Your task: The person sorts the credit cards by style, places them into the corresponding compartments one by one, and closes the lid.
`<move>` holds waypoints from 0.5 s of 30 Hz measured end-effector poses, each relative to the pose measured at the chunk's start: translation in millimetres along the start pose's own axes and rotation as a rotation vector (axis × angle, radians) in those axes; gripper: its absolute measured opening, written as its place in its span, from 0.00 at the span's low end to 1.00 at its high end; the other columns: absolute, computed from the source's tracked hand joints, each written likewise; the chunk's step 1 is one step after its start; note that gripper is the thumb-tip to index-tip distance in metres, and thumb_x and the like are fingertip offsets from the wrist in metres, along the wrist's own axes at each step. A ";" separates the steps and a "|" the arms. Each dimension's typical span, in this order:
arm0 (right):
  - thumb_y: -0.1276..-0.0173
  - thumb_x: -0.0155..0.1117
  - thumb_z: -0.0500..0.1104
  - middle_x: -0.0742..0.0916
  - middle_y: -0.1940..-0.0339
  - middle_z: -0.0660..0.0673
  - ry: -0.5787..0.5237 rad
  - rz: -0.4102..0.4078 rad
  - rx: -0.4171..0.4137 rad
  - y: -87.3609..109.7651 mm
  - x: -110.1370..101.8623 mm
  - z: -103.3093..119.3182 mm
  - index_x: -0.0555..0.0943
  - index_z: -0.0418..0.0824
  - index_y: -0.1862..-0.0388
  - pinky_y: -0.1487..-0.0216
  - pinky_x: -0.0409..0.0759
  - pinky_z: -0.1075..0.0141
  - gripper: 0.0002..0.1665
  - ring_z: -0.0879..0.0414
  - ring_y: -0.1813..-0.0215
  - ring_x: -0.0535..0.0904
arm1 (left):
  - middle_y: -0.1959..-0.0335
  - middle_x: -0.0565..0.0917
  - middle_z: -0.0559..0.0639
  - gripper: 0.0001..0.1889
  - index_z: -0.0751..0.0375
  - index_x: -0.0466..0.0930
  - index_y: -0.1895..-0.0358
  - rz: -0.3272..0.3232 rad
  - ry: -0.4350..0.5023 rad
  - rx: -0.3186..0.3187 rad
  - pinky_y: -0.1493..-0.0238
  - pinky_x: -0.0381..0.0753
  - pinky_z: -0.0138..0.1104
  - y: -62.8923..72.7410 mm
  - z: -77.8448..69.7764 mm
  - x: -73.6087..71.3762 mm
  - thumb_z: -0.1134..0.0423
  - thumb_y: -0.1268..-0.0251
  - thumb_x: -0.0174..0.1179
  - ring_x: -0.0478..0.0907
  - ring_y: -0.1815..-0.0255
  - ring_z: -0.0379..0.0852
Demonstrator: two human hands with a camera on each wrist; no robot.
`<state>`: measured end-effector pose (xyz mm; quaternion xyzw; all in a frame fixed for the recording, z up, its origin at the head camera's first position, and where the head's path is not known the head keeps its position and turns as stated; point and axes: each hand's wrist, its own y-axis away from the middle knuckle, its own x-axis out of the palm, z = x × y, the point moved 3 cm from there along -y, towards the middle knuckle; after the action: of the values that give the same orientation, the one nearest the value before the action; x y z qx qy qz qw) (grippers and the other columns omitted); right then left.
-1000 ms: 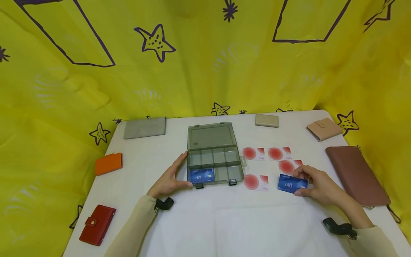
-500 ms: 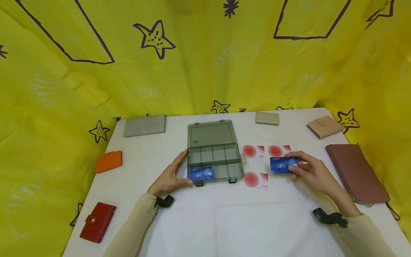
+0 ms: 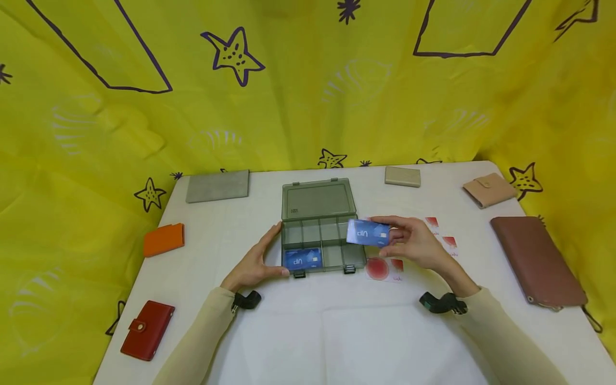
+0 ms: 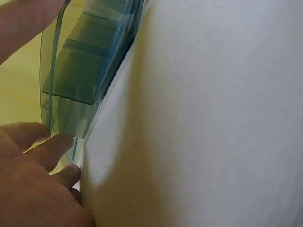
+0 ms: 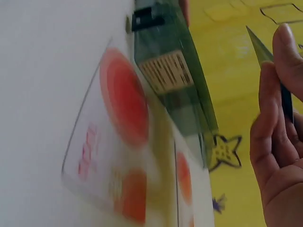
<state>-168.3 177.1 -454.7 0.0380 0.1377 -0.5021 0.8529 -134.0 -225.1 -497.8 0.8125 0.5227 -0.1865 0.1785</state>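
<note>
In the head view, a translucent grey-green compartment box (image 3: 332, 259) lies with its lid (image 3: 318, 199) swung back. A blue VIP card (image 3: 302, 259) lies in its front left compartment. My left hand (image 3: 254, 267) rests against the box's left side, fingers extended and thumb at the front corner; the left wrist view shows its fingertips (image 4: 59, 142) touching the wall. My right hand (image 3: 415, 243) pinches another blue VIP card (image 3: 363, 233) by its right end, tilted above the box's right compartments. In the right wrist view this card appears edge-on between thumb and fingers.
Several white cards with red discs, one a red-and-white card (image 3: 380, 269), lie right of the box, partly hidden by my right hand. Around the edges are a grey wallet (image 3: 217, 186), orange holder (image 3: 164, 240), red wallet (image 3: 147, 330), beige case (image 3: 402, 176), tan wallet (image 3: 489, 190) and brown pouch (image 3: 538, 262).
My right hand has carried the blue card leftward from over the red-and-white cards to above the box's right part. My left hand has stayed against the box.
</note>
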 end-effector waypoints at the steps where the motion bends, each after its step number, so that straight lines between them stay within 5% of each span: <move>1: 0.46 0.85 0.30 0.89 0.51 0.47 0.008 0.006 -0.001 -5.3 6.3 1.6 0.80 0.33 0.30 0.60 0.86 0.73 0.43 0.55 0.62 0.87 | 0.11 0.48 0.59 0.63 0.50 0.46 0.11 0.000 0.002 0.000 0.14 0.43 0.64 0.0 0.1 0.0 0.59 0.44 0.82 0.42 0.11 0.65; 6: 0.54 0.91 0.36 0.89 0.47 0.44 0.157 0.031 -0.065 -28.0 40.0 8.1 0.86 0.41 0.35 0.61 0.79 0.67 0.43 0.52 0.57 0.79 | 0.11 0.48 0.59 0.63 0.50 0.46 0.11 -0.004 -0.006 -0.005 0.14 0.44 0.64 -0.3 -0.1 0.3 0.59 0.45 0.82 0.42 0.11 0.64; 13: 0.59 0.94 0.46 0.83 0.36 0.42 0.341 0.076 -0.194 -45.8 81.2 15.9 0.89 0.45 0.40 0.33 0.79 0.42 0.42 0.42 0.32 0.76 | 0.11 0.49 0.58 0.63 0.49 0.46 0.11 -0.006 -0.006 -0.004 0.14 0.44 0.63 -1.1 -0.4 0.6 0.58 0.45 0.83 0.43 0.11 0.64; 15: 0.58 0.94 0.47 0.81 0.33 0.39 0.360 0.090 -0.197 -48.8 89.2 16.1 0.89 0.44 0.40 0.33 0.77 0.39 0.42 0.40 0.29 0.73 | 0.11 0.49 0.58 0.63 0.49 0.46 0.11 -0.005 -0.002 -0.007 0.14 0.44 0.63 -0.6 -0.4 0.4 0.58 0.46 0.83 0.43 0.11 0.64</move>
<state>-166.6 74.2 -460.0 0.0499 0.3346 -0.4325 0.8358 -134.3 -224.3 -497.7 0.8103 0.5252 -0.1860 0.1817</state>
